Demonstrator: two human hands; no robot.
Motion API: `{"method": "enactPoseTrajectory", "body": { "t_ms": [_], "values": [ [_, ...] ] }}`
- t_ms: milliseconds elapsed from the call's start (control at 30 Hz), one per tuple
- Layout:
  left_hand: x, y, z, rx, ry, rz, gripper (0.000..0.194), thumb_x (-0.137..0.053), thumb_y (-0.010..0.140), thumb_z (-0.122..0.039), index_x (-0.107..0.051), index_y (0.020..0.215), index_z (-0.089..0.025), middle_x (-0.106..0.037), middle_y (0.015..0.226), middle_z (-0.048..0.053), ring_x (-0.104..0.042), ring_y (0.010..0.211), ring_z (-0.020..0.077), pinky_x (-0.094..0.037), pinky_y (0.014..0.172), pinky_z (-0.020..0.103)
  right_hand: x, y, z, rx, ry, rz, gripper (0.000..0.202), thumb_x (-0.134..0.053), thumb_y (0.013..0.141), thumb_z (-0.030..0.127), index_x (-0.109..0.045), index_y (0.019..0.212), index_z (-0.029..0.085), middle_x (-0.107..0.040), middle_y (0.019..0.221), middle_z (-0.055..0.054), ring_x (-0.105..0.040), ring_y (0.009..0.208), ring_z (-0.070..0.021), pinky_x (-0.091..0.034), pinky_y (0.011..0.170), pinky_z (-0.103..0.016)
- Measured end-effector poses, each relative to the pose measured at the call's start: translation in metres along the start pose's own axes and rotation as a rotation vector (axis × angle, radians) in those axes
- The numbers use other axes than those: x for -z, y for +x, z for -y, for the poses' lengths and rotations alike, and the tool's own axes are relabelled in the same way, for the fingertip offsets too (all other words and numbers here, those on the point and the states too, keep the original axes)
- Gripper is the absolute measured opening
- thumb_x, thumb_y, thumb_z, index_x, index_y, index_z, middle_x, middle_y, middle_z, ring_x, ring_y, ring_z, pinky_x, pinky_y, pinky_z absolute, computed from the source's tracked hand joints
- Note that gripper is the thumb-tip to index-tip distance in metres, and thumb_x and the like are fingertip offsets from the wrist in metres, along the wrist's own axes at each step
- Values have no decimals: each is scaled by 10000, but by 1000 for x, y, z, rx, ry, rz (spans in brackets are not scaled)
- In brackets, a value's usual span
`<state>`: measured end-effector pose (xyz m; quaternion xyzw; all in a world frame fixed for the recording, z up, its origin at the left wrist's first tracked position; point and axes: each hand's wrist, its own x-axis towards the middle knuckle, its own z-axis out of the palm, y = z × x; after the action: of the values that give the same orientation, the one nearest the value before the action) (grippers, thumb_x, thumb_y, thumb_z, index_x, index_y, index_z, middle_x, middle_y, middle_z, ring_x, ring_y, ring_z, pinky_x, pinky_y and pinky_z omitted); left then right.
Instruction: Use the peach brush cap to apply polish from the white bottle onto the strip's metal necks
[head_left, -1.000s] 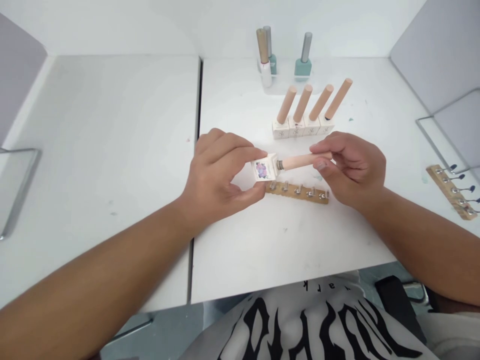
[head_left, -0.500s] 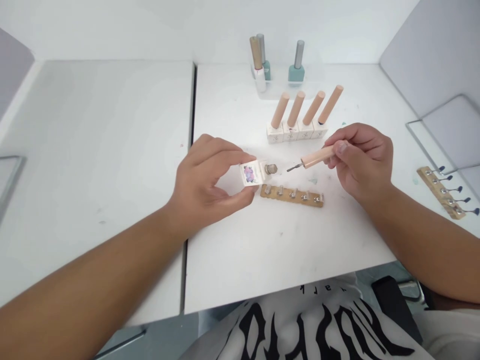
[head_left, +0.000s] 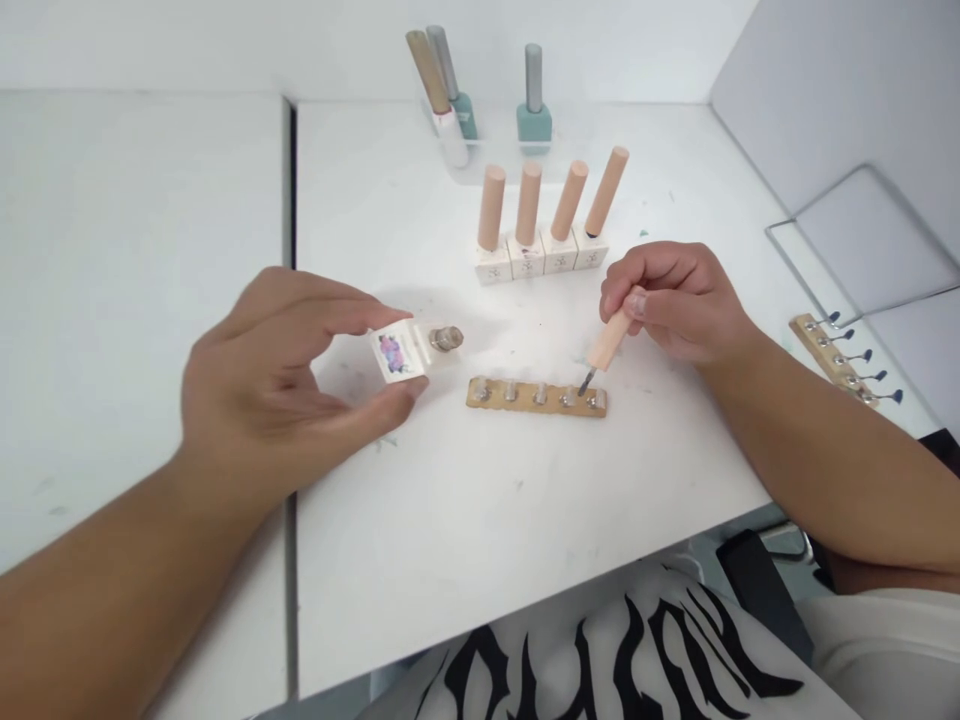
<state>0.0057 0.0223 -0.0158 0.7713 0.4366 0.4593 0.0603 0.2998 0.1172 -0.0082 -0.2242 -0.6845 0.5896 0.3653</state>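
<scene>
Between thumb and fingertips, my left hand (head_left: 300, 370) holds a small white bottle (head_left: 397, 352) tipped on its side, its uncapped neck pointing right. A flower picture shows on the bottle. My right hand (head_left: 667, 300) pinches a peach cap with a brush (head_left: 611, 340), bristles slanting down. The brush tip is at the right part of a wooden strip (head_left: 525, 397) that carries several small clear pieces on metal mounts; whether it touches one I cannot tell. Behind the strip, several white bottles with peach caps (head_left: 544, 255) stand in a row.
A clear tray (head_left: 495, 172) at the back holds two teal bottles and a white one with a tan cap. On the right lie another wooden strip (head_left: 832, 360) with dark-tipped pieces and a wire frame (head_left: 784, 270). A dark gap (head_left: 291, 200) divides the tabletop.
The brush in my right hand has moved down to the wooden strip and now points more steeply. My left hand with the bottle has moved away from the brush. The view has shifted right.
</scene>
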Motion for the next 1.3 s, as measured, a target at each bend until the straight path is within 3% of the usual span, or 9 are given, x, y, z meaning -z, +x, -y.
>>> {"method": "enactPoseTrajectory", "body": {
  "t_ms": [333,467,600,667,733,1000,1300],
  "values": [
    [-1,2,-4,78,1,-10,485,-766,627,-184,-705,1077,-353,-665,830,9,-567,743,226,-457,614,392,-2,2,-2,-51,-26,21,72,-601,733,155,-668,714,175,-538,577,32,-437,507,-70,-348,469,-236],
    [0,2,-6,-9,1,-20,494,-784,591,-243,-707,1068,-346,-660,829,10,-582,749,231,-454,568,375,-2,3,-4,-50,7,16,101,-585,715,128,-679,717,165,-537,562,36,-447,500,-68,-353,471,-229],
    [1,2,-14,209,69,30,392,-722,692,-199,-705,1055,-347,-652,880,14,-585,840,241,-480,711,437,-3,3,-5,-41,9,39,123,-569,720,106,-679,730,159,-550,595,32,-465,516,-59,-371,484,-215],
    [1,2,-12,174,55,48,409,-744,664,-239,-701,1056,-349,-644,885,15,-581,834,248,-479,682,443,-4,3,-5,-33,15,38,122,-566,716,96,-676,725,150,-546,594,31,-464,516,-56,-372,486,-213],
    [0,0,-6,37,-3,-2,434,-759,622,-255,-707,1046,-337,-639,844,22,-576,775,250,-462,582,425,-4,4,-5,-21,22,36,126,-563,718,88,-675,723,146,-540,587,32,-459,509,-54,-367,484,-211],
    [-1,-2,0,116,21,-2,379,-735,628,-277,-706,996,-362,-644,853,39,-584,780,294,-474,593,507,-3,5,-7,-30,26,-5,135,-555,727,70,-671,725,137,-545,584,28,-466,499,-55,-358,479,-216],
    [0,0,-5,114,26,4,427,-740,646,-227,-699,1050,-357,-650,861,18,-583,794,263,-467,632,477,-2,3,-5,-84,16,-9,75,-584,740,119,-652,721,147,-545,614,17,-459,507,-66,-379,477,-236]
  ]
}}
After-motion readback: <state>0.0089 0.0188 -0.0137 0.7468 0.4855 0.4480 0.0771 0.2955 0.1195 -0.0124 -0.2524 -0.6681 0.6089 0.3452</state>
